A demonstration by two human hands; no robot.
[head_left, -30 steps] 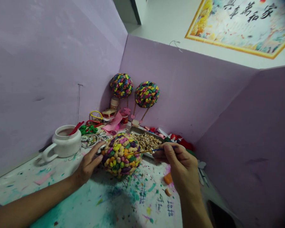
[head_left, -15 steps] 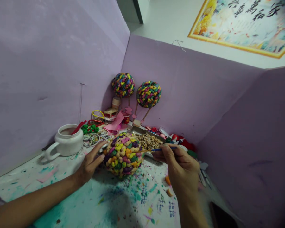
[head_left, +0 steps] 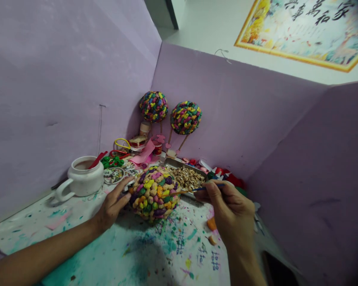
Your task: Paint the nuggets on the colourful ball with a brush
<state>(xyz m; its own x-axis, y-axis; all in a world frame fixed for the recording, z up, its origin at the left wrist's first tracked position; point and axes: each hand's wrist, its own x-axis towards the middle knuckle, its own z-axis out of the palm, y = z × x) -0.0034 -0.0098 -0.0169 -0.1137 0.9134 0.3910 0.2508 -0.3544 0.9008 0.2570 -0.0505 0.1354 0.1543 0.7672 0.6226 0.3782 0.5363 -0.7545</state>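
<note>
A ball covered in peanuts (head_left: 153, 194) sits on the paint-stained table. Some peanuts are painted yellow, pink, green, purple and orange, others are bare tan. My left hand (head_left: 112, 204) holds the ball's left side, its fingers and thumb pressed against it. Between the thumb and fingers of my right hand (head_left: 231, 206) is a thin paintbrush (head_left: 207, 188) with a blue handle. The brush points left, its tip by an orange peanut on the ball's front; whether it touches cannot be made out. Orange paint (head_left: 211, 224) lies by my right wrist.
A metal tray of shell pieces (head_left: 187, 178) stands behind the ball. To the left is a white mug (head_left: 85, 178) with a red-handled tool in it. Two painted balls (head_left: 186, 117) on sticks stand in the corner, near scissors (head_left: 122, 143). Purple walls enclose the table.
My right hand has shifted slightly right and down with the paintbrush, and the brush's angle on the ball has changed a little. My left hand stays on the ball.
</note>
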